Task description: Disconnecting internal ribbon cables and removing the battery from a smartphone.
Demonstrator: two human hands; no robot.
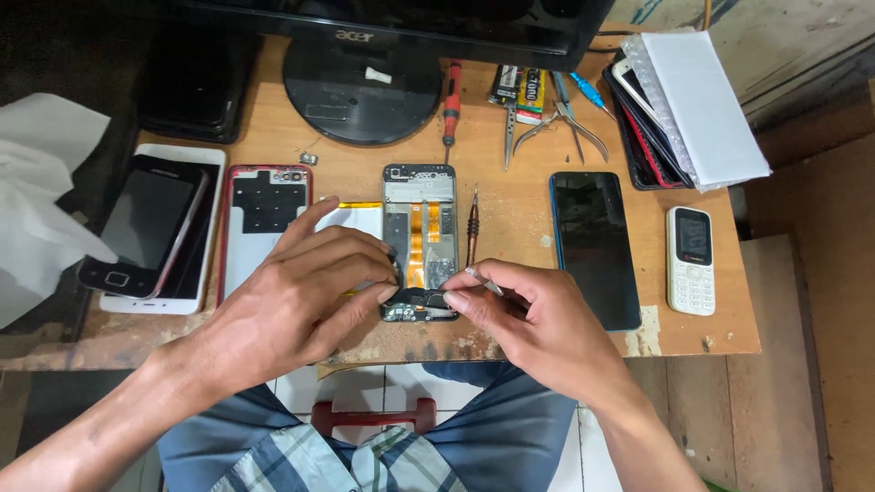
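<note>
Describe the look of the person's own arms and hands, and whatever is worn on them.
Both arms are bare from the frame edge to the fingers: no sleeves, gloves or watch show. The left hand and the right hand carry no rings that I can see, and the nails are short. Below them are blue trousers and a plaid shirt hem.
</note>
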